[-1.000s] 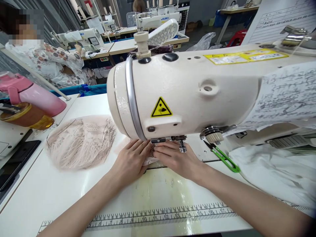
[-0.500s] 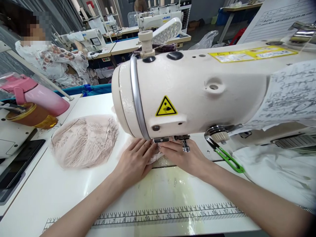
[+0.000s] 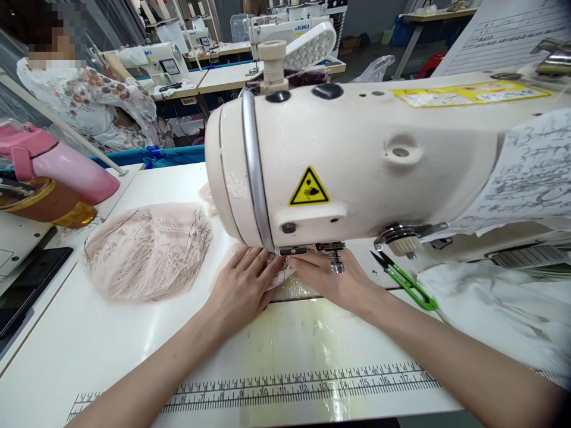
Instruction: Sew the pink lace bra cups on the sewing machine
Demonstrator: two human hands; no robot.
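Pale pink lace fabric (image 3: 282, 277) lies under the head of a white sewing machine (image 3: 357, 154), at the needle area. My left hand (image 3: 243, 279) rests on this lace, palm down, its fingers stretched forward and its fingertips near the machine's head. From the other side my right hand (image 3: 332, 276) reaches in at the lace's right edge, its fingers stretched out leftward. The presser bar parts and a small metal screw (image 3: 336, 261) hide part of the right fingers. The needle and the stitching are hidden behind the machine head.
A heap of pink lace (image 3: 149, 252) lies left of my hands. Green-handled thread snips (image 3: 408, 282) and white cloth (image 3: 495, 309) are on the right. A ruler strip (image 3: 285, 389) runs along the front. A pink bottle (image 3: 74, 169) and phone (image 3: 33, 291) are left; a co-worker (image 3: 98, 101) sits beyond.
The whole view has shifted slightly, with the machine further right in the picture. Both hands stay on the lace in nearly the same pose. The co-worker's arm has moved left and up.
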